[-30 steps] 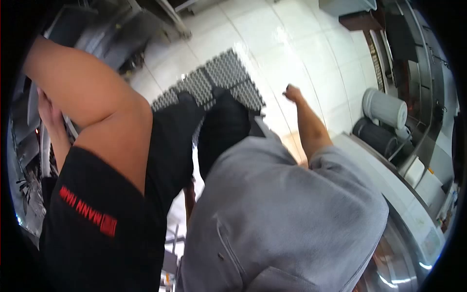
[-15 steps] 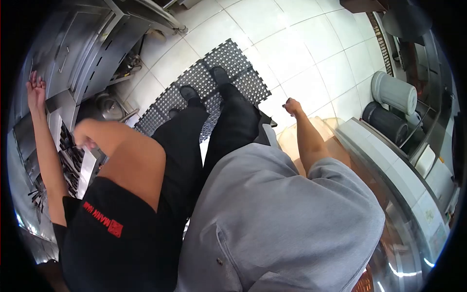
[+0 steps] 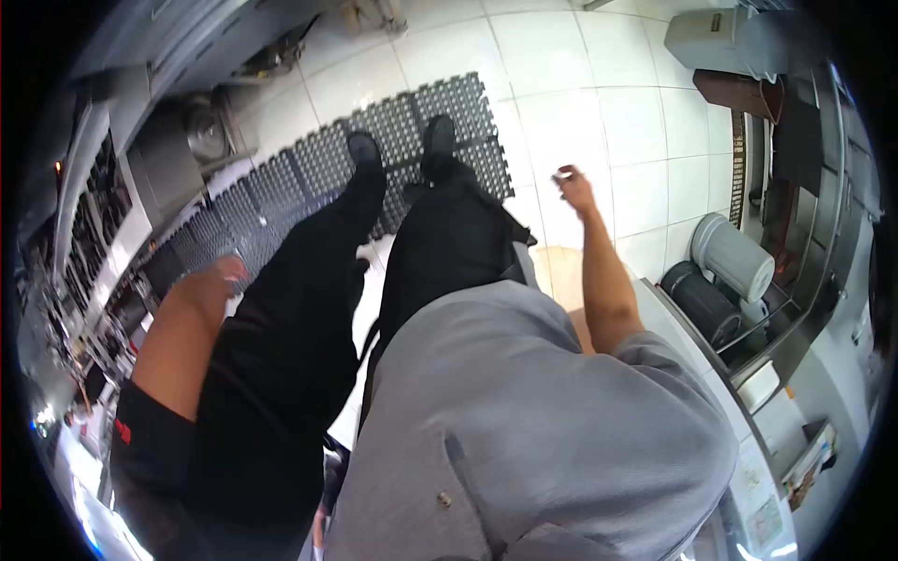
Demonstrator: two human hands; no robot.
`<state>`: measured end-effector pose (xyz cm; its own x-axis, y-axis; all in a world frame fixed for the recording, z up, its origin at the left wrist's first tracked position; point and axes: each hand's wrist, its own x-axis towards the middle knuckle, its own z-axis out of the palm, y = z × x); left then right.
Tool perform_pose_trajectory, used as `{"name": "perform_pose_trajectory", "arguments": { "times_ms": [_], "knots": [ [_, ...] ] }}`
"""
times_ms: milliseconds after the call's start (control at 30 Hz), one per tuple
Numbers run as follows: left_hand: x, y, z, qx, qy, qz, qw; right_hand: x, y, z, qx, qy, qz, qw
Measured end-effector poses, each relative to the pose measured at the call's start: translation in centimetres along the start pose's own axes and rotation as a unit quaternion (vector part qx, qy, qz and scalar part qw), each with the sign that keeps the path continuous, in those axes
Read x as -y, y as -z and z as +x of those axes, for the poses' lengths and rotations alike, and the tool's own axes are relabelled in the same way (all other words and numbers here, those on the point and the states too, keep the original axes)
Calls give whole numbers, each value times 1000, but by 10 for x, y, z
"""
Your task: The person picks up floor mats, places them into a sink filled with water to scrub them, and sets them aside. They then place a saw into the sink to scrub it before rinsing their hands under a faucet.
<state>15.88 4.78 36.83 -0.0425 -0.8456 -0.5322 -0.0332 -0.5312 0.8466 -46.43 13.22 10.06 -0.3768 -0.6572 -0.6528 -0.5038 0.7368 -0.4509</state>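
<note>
My right hand (image 3: 574,189) hangs over the white tiled floor (image 3: 636,122), at the end of a bare forearm and grey sleeve. Its fingers are curled, with a small dark thing at their tips, too small to make out. My left hand does not show. A person in black stands close at my left, with one hand (image 3: 228,269) low beside their leg; whether it holds anything is blurred. My grey shirt (image 3: 543,411) fills the lower middle.
A black perforated mat (image 3: 309,173) lies under dark shoes. Metal shelving and many utensils (image 3: 70,309) line the left. On the right are a grey bin (image 3: 734,254), a dark bin (image 3: 700,301), a brown box (image 3: 739,93) and a metal-edged counter (image 3: 739,374).
The view has shifted and turned. The person in black has moved lower and further back at the left; their raised arm is out of sight. My right hand is slightly higher in view.
</note>
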Motion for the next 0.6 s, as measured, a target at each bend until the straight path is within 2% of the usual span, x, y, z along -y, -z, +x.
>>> {"name": "perform_pose_trajectory", "arguments": {
  "times_ms": [33,133,200,300,333,367,500,600],
  "knots": [
    [42,-2,-23,-28,36,7,999,-4,15,3,-21,12,-6,1000],
    [181,-51,-96,-99,179,33,978,1,48,-20,-22,-38,14,999],
    [245,-92,-151,-125,256,43,957,-1,61,-30,39,-91,-44,994],
    [290,-143,-207,-132,314,53,939,-19,64,-36,78,-127,-69,986],
    [289,-154,-211,-134,318,56,937,-11,68,-39,120,-149,-83,978],
    [289,-163,-216,-134,328,58,933,-14,67,-35,124,-150,-86,977],
    [291,-173,-208,-126,336,75,930,-13,73,-2,131,-1,-173,976],
    [284,-175,-191,-115,329,82,934,23,93,16,109,10,-119,987]
  ]
}}
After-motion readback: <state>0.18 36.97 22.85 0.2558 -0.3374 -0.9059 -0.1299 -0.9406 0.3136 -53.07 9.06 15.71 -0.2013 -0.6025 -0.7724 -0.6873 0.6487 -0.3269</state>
